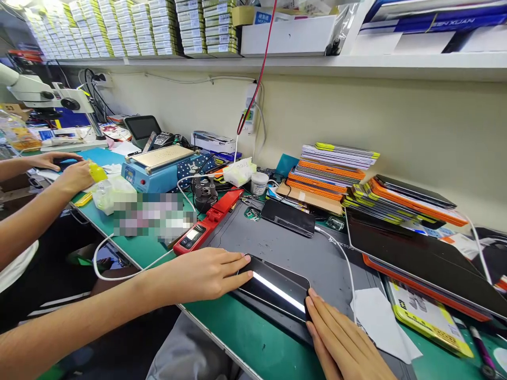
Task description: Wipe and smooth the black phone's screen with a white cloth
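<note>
A black smartphone (273, 290) with a glossy face and a bright light streak across it is between my hands at the mat's front edge. Part of another dark, thin-edged panel (289, 272) shows just behind it. My left hand (209, 272) has its straight fingertips on the phone's left end; its thumb is hidden. At the opposite end, my right hand (344, 335) presses its fingers, held together, against the phone's edge, its thumb out of sight. Behind them, a second black phone (288, 216) lies on the grey mat (328, 269) with a white cable plugged in.
A red handheld tool (198, 232) with a small display lies left of the mat. Stacks of thin boxes (328, 169) and a large black tablet (420, 258) stand at right. At far left, a co-worker's hands (75, 177) hold a yellow item beside a blue heating plate (158, 174).
</note>
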Demonstrator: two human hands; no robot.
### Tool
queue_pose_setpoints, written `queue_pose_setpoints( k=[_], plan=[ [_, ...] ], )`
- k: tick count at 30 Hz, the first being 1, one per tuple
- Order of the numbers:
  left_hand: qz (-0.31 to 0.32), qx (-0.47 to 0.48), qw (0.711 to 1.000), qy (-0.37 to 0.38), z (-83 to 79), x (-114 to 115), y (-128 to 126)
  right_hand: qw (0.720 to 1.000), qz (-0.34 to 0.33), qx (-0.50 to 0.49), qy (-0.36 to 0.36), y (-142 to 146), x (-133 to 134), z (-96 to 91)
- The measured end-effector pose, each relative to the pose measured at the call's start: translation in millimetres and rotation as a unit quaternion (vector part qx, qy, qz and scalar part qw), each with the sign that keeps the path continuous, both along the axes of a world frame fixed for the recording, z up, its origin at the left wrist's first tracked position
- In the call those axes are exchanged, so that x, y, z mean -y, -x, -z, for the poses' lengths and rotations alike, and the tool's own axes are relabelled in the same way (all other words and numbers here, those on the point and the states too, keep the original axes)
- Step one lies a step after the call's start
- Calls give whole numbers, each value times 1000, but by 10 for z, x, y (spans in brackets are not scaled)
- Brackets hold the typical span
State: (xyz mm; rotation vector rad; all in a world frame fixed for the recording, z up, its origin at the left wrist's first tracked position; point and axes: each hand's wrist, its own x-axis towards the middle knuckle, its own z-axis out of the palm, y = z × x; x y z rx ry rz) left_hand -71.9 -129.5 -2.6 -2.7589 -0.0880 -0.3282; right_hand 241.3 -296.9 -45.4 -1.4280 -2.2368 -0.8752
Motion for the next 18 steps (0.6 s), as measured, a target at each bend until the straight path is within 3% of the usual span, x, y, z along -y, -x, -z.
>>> queue_pose_setpoints(
  k=[4,8,18],
  plan=[
    [29,7,998,-47,1,-6,5,1000,-4,17,18,-32,22,-7],
    [71,28,997,-16,-8,-115,12,999,7,3,43,-18,72,-13],
    [39,18,999,29,24,-139,37,999,10,-26,47,-16,71,-11]
  ],
)
